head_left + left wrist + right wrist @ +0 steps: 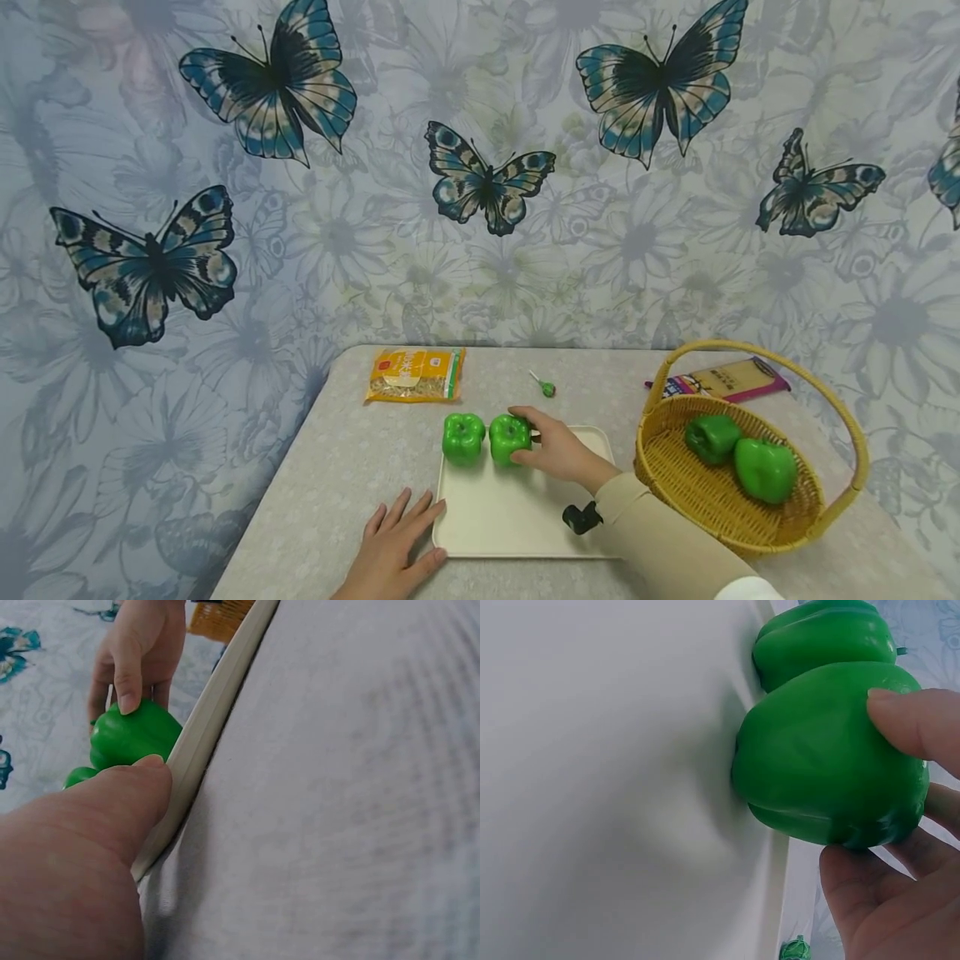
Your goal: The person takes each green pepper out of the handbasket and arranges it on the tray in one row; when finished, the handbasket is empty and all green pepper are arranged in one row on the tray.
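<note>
On a pale surface, the left hand lies with fingers spread, at the near left edge of a cream tray. A yellow bag lies farther back. At the tray's far side, one green pepper sits beside a second pepper, gripped between the right hand's thumb and fingers. Rightmost, a wicker basket holds two more peppers.
</note>
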{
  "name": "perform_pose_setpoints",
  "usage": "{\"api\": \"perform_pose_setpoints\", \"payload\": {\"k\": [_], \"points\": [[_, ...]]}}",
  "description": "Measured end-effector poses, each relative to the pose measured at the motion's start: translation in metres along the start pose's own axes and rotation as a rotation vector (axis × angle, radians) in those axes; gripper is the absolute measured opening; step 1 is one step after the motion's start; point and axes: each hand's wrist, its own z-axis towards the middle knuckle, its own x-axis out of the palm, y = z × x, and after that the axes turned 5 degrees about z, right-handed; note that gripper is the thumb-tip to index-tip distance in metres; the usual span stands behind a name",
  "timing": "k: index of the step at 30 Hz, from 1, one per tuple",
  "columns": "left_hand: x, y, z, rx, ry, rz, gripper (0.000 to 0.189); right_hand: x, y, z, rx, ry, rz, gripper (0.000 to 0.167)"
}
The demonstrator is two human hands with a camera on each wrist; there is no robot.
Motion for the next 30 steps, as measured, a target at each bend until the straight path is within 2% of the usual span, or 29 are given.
{"api": "perform_pose_setpoints", "payload": {"k": [4,11,14,17,21,25,28,30], "points": [[-0.001,-0.001,0.001,0.010,0.008,-0.001,0.070,0.000,-0.002,-0.003,-0.005,-0.007,0.002,0.077],[-0.002,-0.003,0.001,0.006,0.014,-0.005,0.071,-0.005,0.000,-0.014,0.040,-0.033,-0.003,0.096],[-0.001,-0.005,0.002,0.007,0.006,-0.007,0.069,-0.014,0.003,-0.023,0.025,-0.067,-0.005,0.093],[0.000,-0.005,0.004,0.022,-0.007,-0.008,0.067,-0.024,0.006,-0.036,-0.047,-0.141,0.025,0.081],[0.001,-0.005,0.004,0.017,-0.006,0.002,0.065,-0.036,0.008,-0.056,-0.196,-0.281,0.054,0.064],[0.002,-0.003,0.003,0.006,-0.024,0.019,0.066,-0.051,0.012,-0.075,-0.343,-0.395,0.114,0.055],[0.003,-0.003,0.003,0.010,-0.038,0.026,0.066,-0.069,0.015,-0.087,-0.379,-0.499,0.186,0.049],[0.003,-0.003,0.002,0.004,-0.031,0.026,0.067,-0.083,0.016,-0.097,-0.336,-0.579,0.196,0.045]]}}
